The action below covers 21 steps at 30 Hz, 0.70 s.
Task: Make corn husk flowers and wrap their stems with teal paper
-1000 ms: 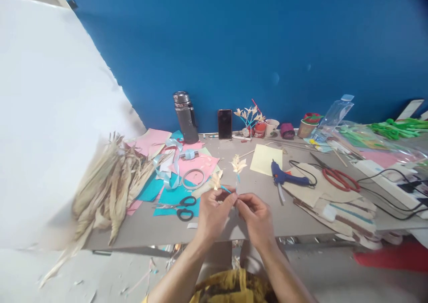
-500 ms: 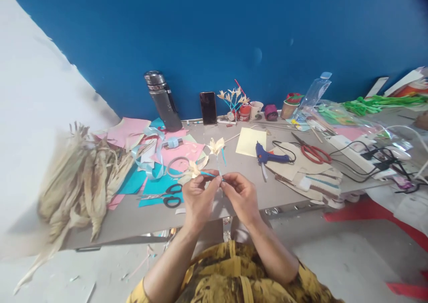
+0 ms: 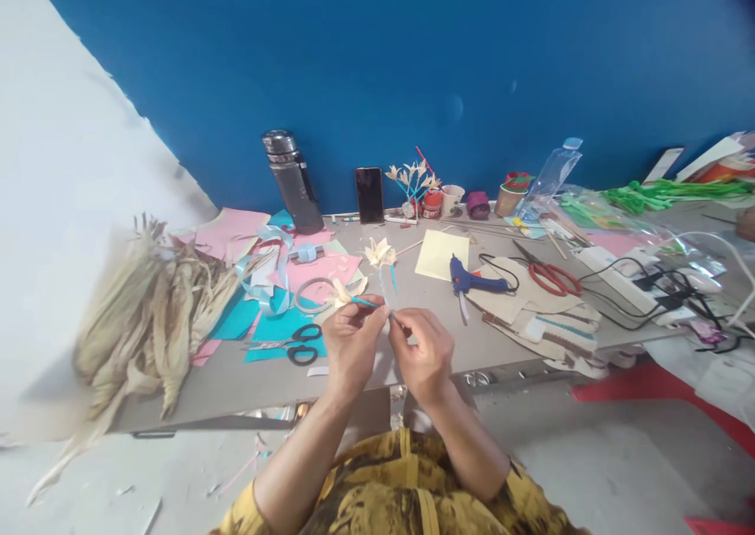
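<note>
Close in front of me, my left hand (image 3: pixel 355 342) pinches the stems of cream craft flowers that look made of corn husk. One flower (image 3: pixel 379 253) stands upright above my fingertips on a pale stem, with a small blue-stemmed bloom beside it. Another flower (image 3: pixel 342 291) points left on a blue-wrapped stem (image 3: pixel 366 302). My right hand (image 3: pixel 423 350) is closed, its thumb and forefinger pinching a bit of blue strip where the stems meet. The fingers partly hide that spot. Black-handled scissors (image 3: pixel 303 344) lie left of my left hand.
Dried corn husks (image 3: pixel 133 330) are heaped at the left, near coloured paper and a roll of tape (image 3: pixel 314 295). A thermos (image 3: pixel 293 185), a phone (image 3: pixel 370 195) and finished flowers stand by the wall. Rightward lie a blue glue gun (image 3: pixel 480 278), red-handled scissors (image 3: pixel 553 278), gloves and a power strip (image 3: pixel 619 275).
My right hand has turned and its fingers have curled in more at the stems. The left hand keeps its pinch. The view has shifted slightly.
</note>
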Each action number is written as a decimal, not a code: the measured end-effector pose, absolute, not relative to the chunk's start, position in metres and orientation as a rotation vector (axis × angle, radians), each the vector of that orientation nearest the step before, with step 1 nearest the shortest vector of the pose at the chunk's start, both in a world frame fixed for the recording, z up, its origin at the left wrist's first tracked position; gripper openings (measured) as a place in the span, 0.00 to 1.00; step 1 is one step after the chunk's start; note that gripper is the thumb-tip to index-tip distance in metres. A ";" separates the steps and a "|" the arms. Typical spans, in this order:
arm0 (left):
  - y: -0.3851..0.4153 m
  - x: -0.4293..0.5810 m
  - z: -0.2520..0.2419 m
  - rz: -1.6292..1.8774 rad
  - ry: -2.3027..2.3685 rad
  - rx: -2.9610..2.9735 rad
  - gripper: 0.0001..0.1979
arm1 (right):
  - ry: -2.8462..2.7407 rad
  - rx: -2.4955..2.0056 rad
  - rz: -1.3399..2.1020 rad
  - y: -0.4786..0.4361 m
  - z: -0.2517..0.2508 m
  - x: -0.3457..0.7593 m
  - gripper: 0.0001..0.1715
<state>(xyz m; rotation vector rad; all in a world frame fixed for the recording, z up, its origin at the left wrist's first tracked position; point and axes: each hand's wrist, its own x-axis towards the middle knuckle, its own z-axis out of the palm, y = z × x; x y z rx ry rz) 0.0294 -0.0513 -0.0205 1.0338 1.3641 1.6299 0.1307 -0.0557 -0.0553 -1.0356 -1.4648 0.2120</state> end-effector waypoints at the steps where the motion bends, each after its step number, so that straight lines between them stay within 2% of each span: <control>1: -0.049 0.030 -0.021 1.633 1.382 1.040 0.05 | -1.517 -1.038 0.127 -0.056 -0.057 0.130 0.10; 3: -0.044 0.028 -0.023 1.642 1.400 1.027 0.05 | -1.582 -1.060 0.093 -0.059 -0.059 0.130 0.12; 5: -0.039 0.024 -0.024 1.624 1.324 0.970 0.05 | -1.580 -1.035 0.264 -0.062 -0.061 0.133 0.15; 10: -0.036 0.016 -0.021 1.373 0.875 0.798 0.10 | -1.132 -0.881 1.315 -0.059 -0.061 0.154 0.18; 13: -0.040 0.017 -0.015 1.237 0.787 0.781 0.12 | -0.978 -0.758 1.691 -0.050 -0.058 0.163 0.20; 16: -0.044 0.018 -0.013 1.207 0.787 0.782 0.12 | -1.001 -0.748 1.739 -0.047 -0.055 0.165 0.19; 21: -0.050 0.017 -0.013 1.322 0.940 0.842 0.12 | -1.260 -0.894 1.434 -0.054 -0.049 0.162 0.15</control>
